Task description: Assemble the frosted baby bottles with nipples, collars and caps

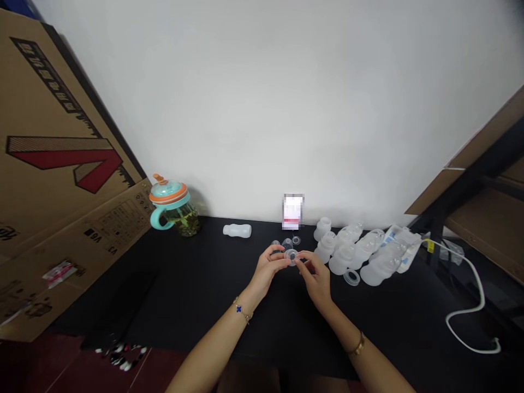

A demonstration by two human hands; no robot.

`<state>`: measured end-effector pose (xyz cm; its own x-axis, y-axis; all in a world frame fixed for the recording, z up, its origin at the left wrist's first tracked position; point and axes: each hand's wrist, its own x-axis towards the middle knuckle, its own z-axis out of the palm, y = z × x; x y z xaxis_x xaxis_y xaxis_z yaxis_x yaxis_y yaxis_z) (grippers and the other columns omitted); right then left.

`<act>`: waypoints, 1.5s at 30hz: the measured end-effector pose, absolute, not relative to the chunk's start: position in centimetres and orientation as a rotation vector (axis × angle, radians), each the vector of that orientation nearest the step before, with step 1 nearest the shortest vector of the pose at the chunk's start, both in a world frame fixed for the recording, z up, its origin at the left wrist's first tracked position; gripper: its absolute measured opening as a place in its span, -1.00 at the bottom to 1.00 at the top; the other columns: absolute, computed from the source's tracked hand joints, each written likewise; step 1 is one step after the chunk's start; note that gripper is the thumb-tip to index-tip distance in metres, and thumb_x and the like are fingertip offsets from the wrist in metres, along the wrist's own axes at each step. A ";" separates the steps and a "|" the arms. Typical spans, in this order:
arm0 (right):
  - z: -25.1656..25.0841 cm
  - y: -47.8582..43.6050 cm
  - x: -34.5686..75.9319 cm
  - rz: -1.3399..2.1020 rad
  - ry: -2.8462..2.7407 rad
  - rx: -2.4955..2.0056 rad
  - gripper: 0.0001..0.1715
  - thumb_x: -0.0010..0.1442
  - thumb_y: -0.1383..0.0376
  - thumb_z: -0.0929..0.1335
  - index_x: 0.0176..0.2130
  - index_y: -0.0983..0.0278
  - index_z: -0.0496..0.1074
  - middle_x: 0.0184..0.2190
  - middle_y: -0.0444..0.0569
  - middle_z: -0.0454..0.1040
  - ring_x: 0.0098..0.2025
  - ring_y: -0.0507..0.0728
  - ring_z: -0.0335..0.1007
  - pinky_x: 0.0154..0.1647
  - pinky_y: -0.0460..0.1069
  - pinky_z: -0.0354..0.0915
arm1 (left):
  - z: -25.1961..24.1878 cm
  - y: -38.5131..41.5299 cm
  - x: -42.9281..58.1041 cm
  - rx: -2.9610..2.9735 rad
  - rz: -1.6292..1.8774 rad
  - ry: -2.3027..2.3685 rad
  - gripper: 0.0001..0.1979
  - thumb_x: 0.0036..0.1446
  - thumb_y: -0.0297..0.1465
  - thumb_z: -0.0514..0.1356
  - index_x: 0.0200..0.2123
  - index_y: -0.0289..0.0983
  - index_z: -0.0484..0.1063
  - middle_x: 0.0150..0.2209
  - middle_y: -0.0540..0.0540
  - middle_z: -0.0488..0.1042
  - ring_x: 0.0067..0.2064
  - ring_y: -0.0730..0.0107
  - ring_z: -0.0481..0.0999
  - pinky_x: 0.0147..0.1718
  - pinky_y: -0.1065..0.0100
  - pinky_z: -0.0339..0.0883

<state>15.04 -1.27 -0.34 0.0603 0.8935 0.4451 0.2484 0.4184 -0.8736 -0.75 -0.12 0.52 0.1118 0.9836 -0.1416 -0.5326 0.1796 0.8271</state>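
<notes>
A large cardboard box [61, 180] leaned across the left of the frame. Beside it, a black table [196, 284] ran across the lower half. Right of centre on the table lay a cluster of translucent bottle tops [356, 254], closely packed, with one loose ring [351, 277] just in front. By the look of it, these were the pieces already handled and made up most of the lot. A teal-and-orange cup [174, 210] stood at centre left, and a small white bottle [237, 231] lay on its side near it.

At the centre, the left hand [266, 270] and the right hand [317, 275] met above the table, both pinching one small clear disc [291, 256] between their fingertips. Just behind the hands, a few small clear parts [286, 242] lay loose, seemingly all that was left.
</notes>
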 end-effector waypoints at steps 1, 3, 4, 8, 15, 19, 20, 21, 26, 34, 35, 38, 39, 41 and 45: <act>-0.4 -1.3 15.1 0.674 -1.467 -1.076 -0.77 0.27 0.10 0.41 -0.18 0.18 0.54 -0.19 -0.01 0.56 -0.43 0.08 0.40 -0.46 -0.02 0.37 | 0.5 -0.1 -0.8 0.702 1.257 0.814 -0.50 -0.24 -0.46 0.54 -0.19 -0.31 0.46 -0.38 -0.07 0.62 -0.36 0.38 0.58 -0.27 0.39 0.39; -0.5 -1.2 15.1 0.682 -1.468 -1.076 -0.77 0.27 0.10 0.40 -0.17 0.18 0.54 -0.19 -0.01 0.56 -0.42 0.08 0.40 -0.46 -0.02 0.37 | 0.5 -0.1 -0.8 0.705 1.256 0.813 -0.50 -0.25 -0.45 0.54 -0.19 -0.31 0.46 -0.38 -0.07 0.62 -0.35 0.38 0.58 -0.27 0.39 0.38; -0.6 -1.2 15.1 0.685 -1.468 -1.078 -0.77 0.28 0.10 0.40 -0.17 0.18 0.54 -0.19 -0.01 0.56 -0.42 0.08 0.39 -0.45 -0.02 0.38 | 0.5 -0.1 -0.8 0.706 1.255 0.813 -0.50 -0.25 -0.45 0.54 -0.19 -0.30 0.46 -0.37 -0.07 0.62 -0.35 0.37 0.58 -0.26 0.39 0.38; -0.5 -1.3 15.1 0.698 -1.461 -1.085 -0.76 0.28 0.09 0.40 -0.17 0.18 0.54 -0.20 -0.01 0.56 -0.43 0.08 0.38 -0.46 -0.02 0.38 | 0.5 -0.1 -0.8 0.705 1.255 0.815 -0.50 -0.25 -0.45 0.54 -0.20 -0.30 0.47 -0.37 -0.07 0.62 -0.35 0.36 0.58 -0.26 0.38 0.38; 0.0 -1.5 15.0 0.709 -1.449 -1.087 -0.76 0.27 0.09 0.40 -0.19 0.18 0.54 -0.24 -0.04 0.57 -0.49 0.05 0.37 -0.47 -0.02 0.35 | 0.6 -0.1 -0.7 0.705 1.252 0.819 -0.48 -0.28 -0.43 0.55 -0.20 -0.30 0.46 -0.39 -0.07 0.62 -0.36 0.36 0.58 -0.27 0.38 0.37; 0.1 -1.5 15.0 0.715 -1.442 -1.091 -0.76 0.26 0.08 0.40 -0.20 0.18 0.54 -0.25 -0.05 0.57 -0.50 0.05 0.37 -0.49 -0.03 0.35 | 0.9 -0.1 -0.7 0.707 1.250 0.830 -0.48 -0.29 -0.43 0.55 -0.21 -0.30 0.45 -0.40 -0.06 0.61 -0.36 0.38 0.58 -0.29 0.40 0.37; 0.2 -1.5 14.9 0.715 -1.440 -1.090 -0.76 0.26 0.08 0.40 -0.20 0.18 0.54 -0.25 -0.05 0.57 -0.50 0.05 0.37 -0.49 -0.03 0.35 | 0.9 -0.2 -0.7 0.707 1.251 0.835 -0.48 -0.30 -0.43 0.56 -0.22 -0.30 0.45 -0.40 -0.06 0.61 -0.36 0.37 0.58 -0.29 0.40 0.36; 0.2 -1.5 14.9 0.716 -1.436 -1.087 -0.75 0.26 0.07 0.40 -0.20 0.18 0.54 -0.26 -0.05 0.57 -0.50 0.05 0.37 -0.50 -0.03 0.35 | 1.0 -0.2 -0.7 0.707 1.251 0.837 -0.47 -0.30 -0.42 0.56 -0.23 -0.29 0.44 -0.41 -0.06 0.60 -0.36 0.37 0.58 -0.30 0.40 0.36; 0.0 -1.4 14.9 0.744 -1.424 -1.081 -0.74 0.25 0.06 0.40 -0.21 0.18 0.54 -0.27 -0.05 0.57 -0.51 0.05 0.37 -0.52 -0.03 0.35 | 1.0 -0.2 -0.7 0.712 1.253 0.819 -0.49 -0.30 -0.44 0.55 -0.24 -0.29 0.43 -0.41 -0.06 0.61 -0.36 0.36 0.57 -0.30 0.40 0.35; -0.1 -1.4 15.0 0.801 -1.394 -1.080 -0.77 0.25 0.09 0.42 -0.20 0.18 0.54 -0.28 -0.07 0.56 -0.52 0.04 0.34 -0.53 -0.05 0.31 | 0.7 -0.1 -0.7 0.722 1.261 0.809 -0.51 -0.26 -0.47 0.53 -0.25 -0.28 0.41 -0.40 -0.05 0.61 -0.36 0.38 0.57 -0.31 0.41 0.34; -0.1 -1.4 15.0 0.804 -1.390 -1.081 -0.77 0.25 0.09 0.42 -0.20 0.18 0.54 -0.27 -0.07 0.56 -0.52 0.03 0.34 -0.53 -0.05 0.30 | 0.7 -0.1 -0.7 0.724 1.262 0.807 -0.52 -0.26 -0.47 0.53 -0.25 -0.28 0.41 -0.40 -0.05 0.61 -0.37 0.38 0.57 -0.32 0.42 0.34; -0.1 -1.4 15.0 0.812 -1.385 -1.082 -0.78 0.25 0.10 0.42 -0.21 0.18 0.53 -0.28 -0.07 0.56 -0.53 0.03 0.32 -0.54 -0.05 0.29 | 0.7 -0.1 -0.8 0.726 1.261 0.805 -0.52 -0.25 -0.48 0.53 -0.25 -0.28 0.40 -0.40 -0.05 0.61 -0.37 0.40 0.57 -0.32 0.43 0.34; -0.1 -1.4 15.0 0.816 -1.384 -1.083 -0.78 0.25 0.10 0.42 -0.20 0.18 0.53 -0.29 -0.07 0.56 -0.53 0.03 0.32 -0.54 -0.05 0.28 | 0.7 -0.1 -0.8 0.728 1.260 0.806 -0.52 -0.25 -0.48 0.52 -0.25 -0.28 0.40 -0.40 -0.05 0.61 -0.37 0.40 0.57 -0.31 0.43 0.34; -0.1 -1.4 15.0 0.822 -1.382 -1.082 -0.78 0.25 0.10 0.42 -0.20 0.18 0.53 -0.31 -0.07 0.55 -0.53 0.02 0.31 -0.55 -0.06 0.27 | 0.8 -0.1 -0.8 0.733 1.261 0.806 -0.53 -0.24 -0.48 0.52 -0.25 -0.28 0.40 -0.39 -0.05 0.62 -0.36 0.40 0.57 -0.30 0.42 0.35; -0.1 -1.4 15.0 0.824 -1.383 -1.076 -0.77 0.24 0.09 0.42 -0.21 0.19 0.54 -0.29 -0.07 0.55 -0.53 0.02 0.31 -0.54 -0.05 0.27 | 0.7 -0.1 -0.9 0.756 1.269 0.794 -0.55 -0.21 -0.49 0.51 -0.26 -0.27 0.39 -0.41 -0.02 0.60 -0.36 0.40 0.56 -0.30 0.43 0.34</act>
